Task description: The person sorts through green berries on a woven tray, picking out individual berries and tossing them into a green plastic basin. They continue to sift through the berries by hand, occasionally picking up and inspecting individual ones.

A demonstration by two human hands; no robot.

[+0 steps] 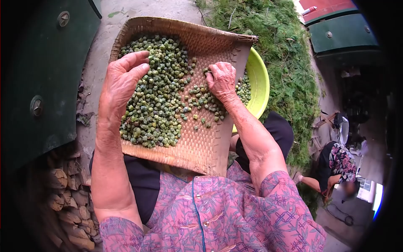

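Shirt [235, 210] foremost; left grip [147, 61] apart, right grip [208, 72] pinching fruit [205, 70]; woven basket [210, 145] part-hides basin [261, 80].

Your tray [197, 143] is rough, matt wickerwork, with a flatter, smoother strip [226, 138] along its three o'clock side. The green pods [155, 109] you have on it look bumpy and mostly matt. At two o'clock, your basin [263, 88] is smooth, slightly glossy plastic. Your shirt [252, 218] is creased matt cloth. Towards eight o'clock, the logs [79, 210] are rough split wood.
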